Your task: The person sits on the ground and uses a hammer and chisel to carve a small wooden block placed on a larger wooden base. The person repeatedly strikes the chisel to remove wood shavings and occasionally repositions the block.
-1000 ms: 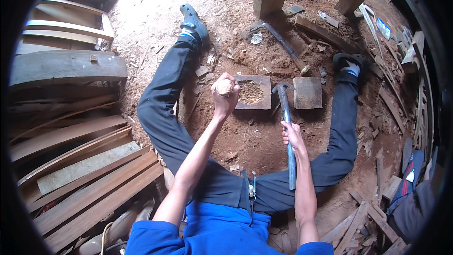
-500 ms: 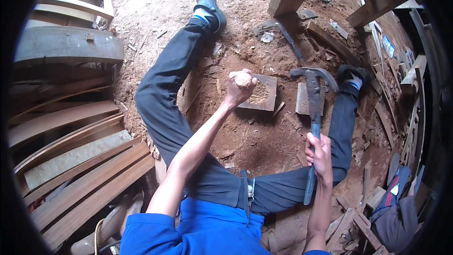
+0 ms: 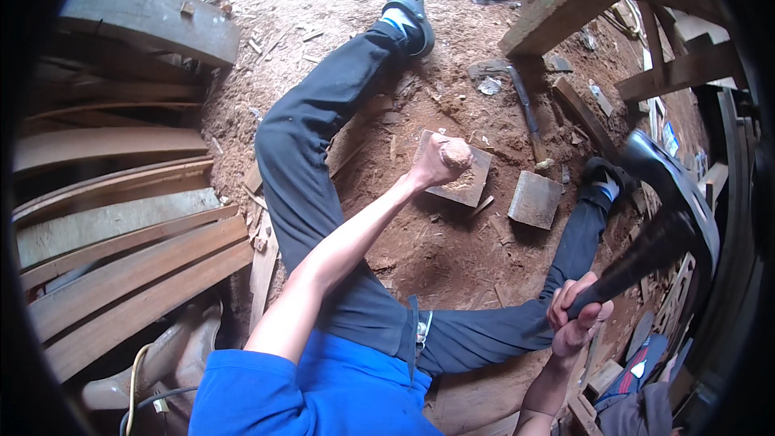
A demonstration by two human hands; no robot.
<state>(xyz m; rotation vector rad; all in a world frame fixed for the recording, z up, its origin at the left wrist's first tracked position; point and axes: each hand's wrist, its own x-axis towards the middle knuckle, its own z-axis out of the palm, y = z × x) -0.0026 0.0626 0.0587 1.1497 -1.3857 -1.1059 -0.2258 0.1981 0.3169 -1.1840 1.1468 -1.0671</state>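
My left hand (image 3: 432, 168) is closed around an upright round wooden handle (image 3: 457, 153) with a frayed, battered top. Its lower end is hidden under my fist. Beneath that hand lies a square wooden board (image 3: 478, 176), its worked, chipped face partly covered. On the right, my right hand (image 3: 575, 315) grips the end of a claw hammer's handle. The claw hammer (image 3: 634, 268) is raised close to the camera, its curved metal head tilted out to the right, away from the wooden handle. A smaller square wood block (image 3: 535, 199) rests on the ground between the board and my right leg.
My legs are spread on a sawdust-covered floor (image 3: 444, 258). A long-handled tool (image 3: 526, 105) lies beyond the blocks. Stacked planks (image 3: 129, 274) line the left; a wooden frame (image 3: 557, 20) stands at upper right. Another person's clothed leg (image 3: 638, 412) shows at lower right.
My right hand has swung the claw hammer outward and up to the right, toward the camera. The left hand still holds the wooden handle over the board. The whole view has shifted and turned somewhat.
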